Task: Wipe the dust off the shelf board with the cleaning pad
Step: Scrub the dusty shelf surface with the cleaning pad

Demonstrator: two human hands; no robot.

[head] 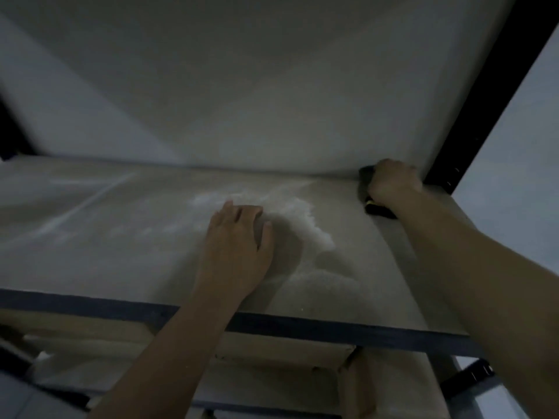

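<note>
The shelf board (121, 237) is pale and wide, with a dark front rail. White dust (305, 219) lies in a patch and in streaks across its middle. My right hand (393, 182) grips a dark cleaning pad (376, 208) at the board's far right corner, against the back wall. A small yellow spot shows on the pad; most of the pad is hidden under the hand. My left hand (239, 246) rests flat on the board near its middle, fingers straight, just left of the dust patch.
A black upright post (484, 110) runs diagonally at the far right. The underside of the shelf above (272, 71) hangs low overhead. Below the dark front rail (302, 323) sit cardboard boxes (272, 358) on a lower level.
</note>
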